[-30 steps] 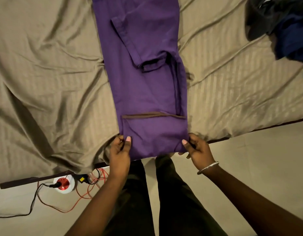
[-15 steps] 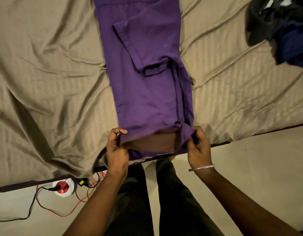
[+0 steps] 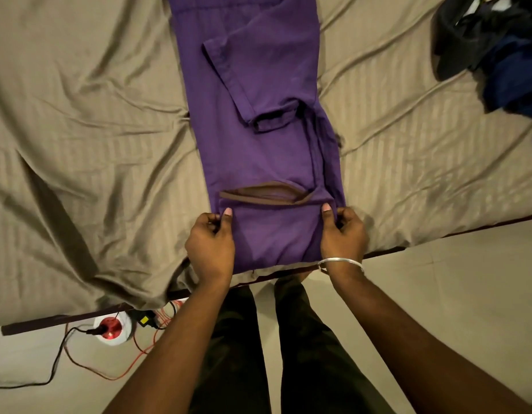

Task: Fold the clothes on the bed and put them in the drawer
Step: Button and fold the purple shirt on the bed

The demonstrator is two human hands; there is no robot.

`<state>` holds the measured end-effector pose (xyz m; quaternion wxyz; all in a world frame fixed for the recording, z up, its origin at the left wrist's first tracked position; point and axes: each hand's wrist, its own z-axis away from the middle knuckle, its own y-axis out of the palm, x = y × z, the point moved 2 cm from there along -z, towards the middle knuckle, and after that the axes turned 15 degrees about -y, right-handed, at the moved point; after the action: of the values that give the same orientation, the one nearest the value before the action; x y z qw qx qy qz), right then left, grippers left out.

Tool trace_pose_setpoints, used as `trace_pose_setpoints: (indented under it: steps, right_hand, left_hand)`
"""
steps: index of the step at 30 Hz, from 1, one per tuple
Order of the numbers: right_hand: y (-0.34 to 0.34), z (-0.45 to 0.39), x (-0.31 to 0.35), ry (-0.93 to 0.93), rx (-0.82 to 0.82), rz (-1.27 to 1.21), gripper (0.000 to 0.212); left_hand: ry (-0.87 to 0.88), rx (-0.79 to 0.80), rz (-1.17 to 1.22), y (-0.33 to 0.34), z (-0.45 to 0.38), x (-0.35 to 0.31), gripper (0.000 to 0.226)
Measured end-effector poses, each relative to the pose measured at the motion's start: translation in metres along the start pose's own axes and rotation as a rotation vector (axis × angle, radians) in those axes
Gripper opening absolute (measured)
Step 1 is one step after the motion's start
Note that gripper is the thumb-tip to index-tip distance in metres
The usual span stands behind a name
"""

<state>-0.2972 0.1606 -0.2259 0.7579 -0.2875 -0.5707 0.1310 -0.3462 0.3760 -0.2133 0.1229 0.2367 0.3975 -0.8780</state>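
- Head view, looking down over the bed edge: a purple garment lies lengthwise on the tan striped bedsheet, narrowed into a long strip with one sleeve laid across its upper part.
- Near end of the garment is turned up over itself; a brown-edged opening shows just beyond the turned-up part.
- Left hand pinches the left corner of that fold, thumb on top, other fingers curled underneath.
- Right hand pinches the right corner the same way; a silver bangle sits on that wrist.
- Progress, my judgement: side folds done, lengthwise folding just started; more turns needed before the garment is compact.
- Left to do: a dark pile of clothes waits unfolded at the far right of the bed. No drawer in view, so nothing visibly stowed.
- Floor: a white and red extension reel with red and black cables.
- Writing or brands: none legible anywhere.
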Motion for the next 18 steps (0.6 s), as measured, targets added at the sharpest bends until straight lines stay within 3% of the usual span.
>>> trace_pose_setpoints:
  steps: [2, 6, 9, 13, 15, 18]
  right_hand:
    - [-0.004, 0.010, 0.000, -0.037, -0.055, 0.044, 0.029]
    - [-0.008, 0.027, -0.012, -0.006, -0.108, 0.057, 0.059]
    - [-0.006, 0.035, -0.016, 0.009, -0.026, 0.003, 0.047]
    - [-0.011, 0.038, -0.010, -0.268, 0.052, 0.031, 0.020]
    - [-0.013, 0.037, -0.011, -0.402, 0.128, 0.148, 0.027]
    - [-0.013, 0.036, -0.012, -0.376, 0.192, 0.259, 0.038]
  left_hand:
    - [0.007, -0.006, -0.008, -0.005, 0.004, 0.009, 0.032]
    - [-0.055, 0.044, -0.027, -0.013, 0.026, 0.030, 0.045]
    - [-0.109, 0.154, 0.021, -0.013, 0.031, 0.039, 0.044]
    - [-0.037, 0.180, 0.029, -0.017, 0.030, 0.030, 0.034]
    - [0.013, 0.193, 0.031, -0.019, 0.031, 0.025, 0.036]
    - [-0.023, 0.212, 0.038, -0.018, 0.029, 0.026, 0.036]
